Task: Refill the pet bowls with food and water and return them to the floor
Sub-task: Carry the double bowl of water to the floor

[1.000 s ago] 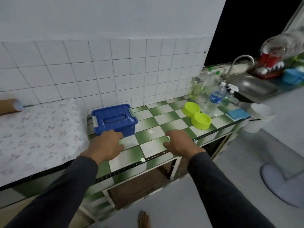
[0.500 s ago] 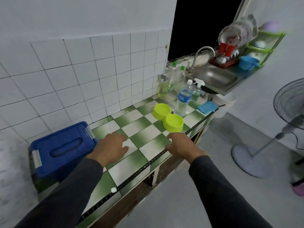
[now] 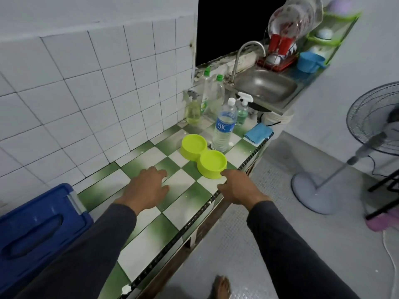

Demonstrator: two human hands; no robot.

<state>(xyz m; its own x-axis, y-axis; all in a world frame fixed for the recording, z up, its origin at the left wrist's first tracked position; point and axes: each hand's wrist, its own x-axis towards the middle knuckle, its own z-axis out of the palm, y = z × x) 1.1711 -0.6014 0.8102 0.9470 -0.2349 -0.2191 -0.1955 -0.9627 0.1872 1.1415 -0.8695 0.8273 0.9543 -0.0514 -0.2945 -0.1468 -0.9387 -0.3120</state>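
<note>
A lime-green double pet bowl (image 3: 204, 156) stands on the green-and-white checkered counter (image 3: 149, 229), both cups empty. Just behind it rises a clear water bottle (image 3: 223, 129) with a blue label and white cap. A blue lidded plastic box (image 3: 38, 221) sits at the counter's left end. My left hand (image 3: 146, 187) hovers palm down over the tiles, left of the bowl, fingers apart and holding nothing. My right hand (image 3: 238, 186) is at the counter's front edge, its fingertips close to the near cup, also holding nothing.
Spray bottles (image 3: 192, 108) and dish-soap bottles (image 3: 212, 93) crowd the back corner. A blue cloth (image 3: 258, 133) lies at the counter's right end, beside a steel sink (image 3: 266, 86) with a tap. A standing fan (image 3: 367, 143) is on the floor to the right.
My view has swung right, away from the blue box and toward the bowl. Both hands have moved right along the counter, and the right hand now nearly reaches the near cup.
</note>
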